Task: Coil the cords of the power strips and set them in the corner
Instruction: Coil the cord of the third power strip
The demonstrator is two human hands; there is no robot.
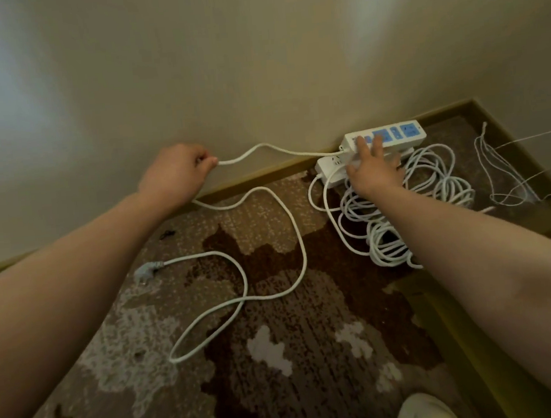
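A white power strip with blue sockets (400, 134) lies by the wall near the corner, stacked on a second white strip (331, 166). My right hand (368, 168) rests on them with straight, spread fingers. My left hand (174, 172) grips the top strip's white cord (272, 149) a short way from the strip, lifted off the floor. The rest of that cord loops loosely over the carpet (241, 299) to its grey plug (145, 271). A tangled pile of white cord (430, 183) lies right of my right wrist.
Thin white wires (495, 171) lie in the corner to the right. A brown skirting board (258, 177) runs along the wall. A dark wooden edge (459, 342) borders the patterned carpet on the right, with a white shoe (422, 411) at the bottom.
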